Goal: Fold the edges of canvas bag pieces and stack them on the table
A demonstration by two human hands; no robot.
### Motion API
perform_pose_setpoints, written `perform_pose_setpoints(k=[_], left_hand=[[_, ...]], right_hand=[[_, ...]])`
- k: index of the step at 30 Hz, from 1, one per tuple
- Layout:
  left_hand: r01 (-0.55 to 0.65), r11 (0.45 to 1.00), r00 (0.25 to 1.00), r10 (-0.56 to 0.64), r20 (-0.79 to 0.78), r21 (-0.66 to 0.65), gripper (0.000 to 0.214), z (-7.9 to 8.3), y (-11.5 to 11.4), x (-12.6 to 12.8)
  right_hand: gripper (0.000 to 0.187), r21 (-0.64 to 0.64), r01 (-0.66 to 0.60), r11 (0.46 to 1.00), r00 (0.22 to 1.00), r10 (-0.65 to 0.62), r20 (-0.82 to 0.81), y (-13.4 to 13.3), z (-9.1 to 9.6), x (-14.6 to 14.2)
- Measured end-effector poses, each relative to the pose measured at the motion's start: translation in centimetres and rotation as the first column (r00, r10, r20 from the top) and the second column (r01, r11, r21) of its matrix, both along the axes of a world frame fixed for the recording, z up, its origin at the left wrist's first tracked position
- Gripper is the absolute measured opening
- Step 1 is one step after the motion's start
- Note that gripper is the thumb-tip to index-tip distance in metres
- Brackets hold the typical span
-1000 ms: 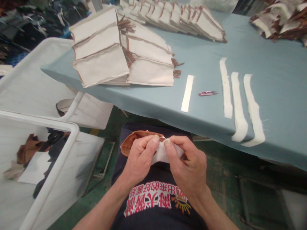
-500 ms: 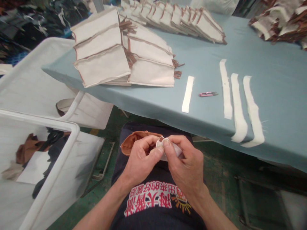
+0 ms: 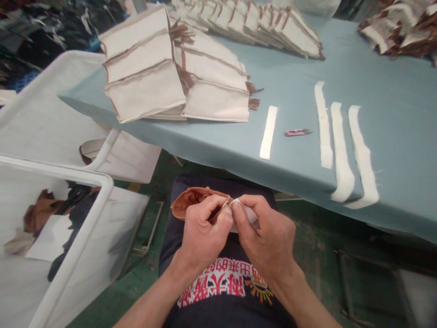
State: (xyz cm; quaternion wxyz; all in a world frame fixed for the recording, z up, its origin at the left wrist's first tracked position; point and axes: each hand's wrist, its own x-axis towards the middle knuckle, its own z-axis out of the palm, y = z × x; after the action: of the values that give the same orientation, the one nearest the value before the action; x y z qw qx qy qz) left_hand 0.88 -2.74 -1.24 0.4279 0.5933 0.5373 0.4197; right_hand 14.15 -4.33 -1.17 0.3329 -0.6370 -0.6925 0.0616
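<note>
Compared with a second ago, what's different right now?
The left hand has shifted slightly, its thumb tip lower and closer to the right thumb. Neither hand has let go: it and the right hand still pinch the brown-and-white piece. The pink snips and white strips lie as before on the table.

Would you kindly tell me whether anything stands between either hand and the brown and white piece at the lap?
Nothing visible does: the left hand and right hand both pinch the piece directly. The snips and white strips lie apart from them, on the table.
</note>
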Motion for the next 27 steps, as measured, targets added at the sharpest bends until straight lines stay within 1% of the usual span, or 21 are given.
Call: perform_pose_setpoints(k=[4, 8, 11, 14, 16, 18, 20, 22, 25, 27], left_hand=[[-0.028, 0.994, 0.998, 0.033, -0.047, 0.108, 0.019, -0.4, -0.4, 0.0], [-0.055, 0.988, 0.996, 0.065, -0.064, 0.141, 0.020, -0.5, -0.8, 0.2], [-0.049, 0.984, 0.993, 0.066, -0.098, 0.169, 0.021, -0.3, -0.8, 0.2], [-0.024, 0.987, 0.995, 0.039, -0.093, 0.158, 0.020, -0.1, -0.8, 0.0], [-0.003, 0.993, 0.998, 0.009, -0.055, 0.119, 0.021, -0.1, -0.8, -0.3], [0.021, 0.997, 1.000, -0.020, -0.015, 0.072, 0.021, 0.0, -0.7, -0.5], [0.048, 0.999, 0.998, -0.049, 0.025, 0.020, 0.020, 0.0, -0.7, -0.7], [0.081, 0.996, 0.994, -0.078, 0.069, -0.028, 0.019, 0.1, -0.6, -1.0], [0.153, 0.984, 0.982, -0.141, 0.126, -0.087, 0.020, 0.3, -0.5, -1.2], [0.212, 0.967, 0.967, -0.188, 0.171, -0.139, 0.022, 0.4, -0.4, -1.2]], right_hand=[[0.028, -0.014, -0.068, 0.998, 0.996, 0.068, 0.062, 0.1, 0.6, 0.3], [0.028, -0.025, -0.086, 0.996, 0.991, 0.088, 0.104, 0.0, 1.2, 0.5], [0.028, -0.031, -0.092, 0.995, 0.987, 0.096, 0.129, 0.0, 1.5, 0.9], [0.026, -0.108, -0.107, 0.988, 0.986, 0.119, 0.113, 0.3, 1.8, 1.5], [0.020, -0.208, -0.128, 0.970, 0.990, 0.139, 0.037, 0.5, 1.9, 1.9], [0.015, -0.296, -0.152, 0.943, 0.988, 0.138, -0.068, 0.7, 2.0, 2.2], [0.014, -0.361, -0.180, 0.915, 0.978, 0.127, -0.167, 0.9, 2.1, 2.4], [0.015, -0.436, -0.225, 0.872, 0.958, 0.115, -0.264, 1.2, 2.2, 2.5], [0.020, -0.551, -0.342, 0.761, 0.899, 0.094, -0.427, 1.7, 2.2, 2.9], [0.027, -0.580, -0.433, 0.690, 0.853, 0.106, -0.511, 2.3, 2.1, 3.4]])
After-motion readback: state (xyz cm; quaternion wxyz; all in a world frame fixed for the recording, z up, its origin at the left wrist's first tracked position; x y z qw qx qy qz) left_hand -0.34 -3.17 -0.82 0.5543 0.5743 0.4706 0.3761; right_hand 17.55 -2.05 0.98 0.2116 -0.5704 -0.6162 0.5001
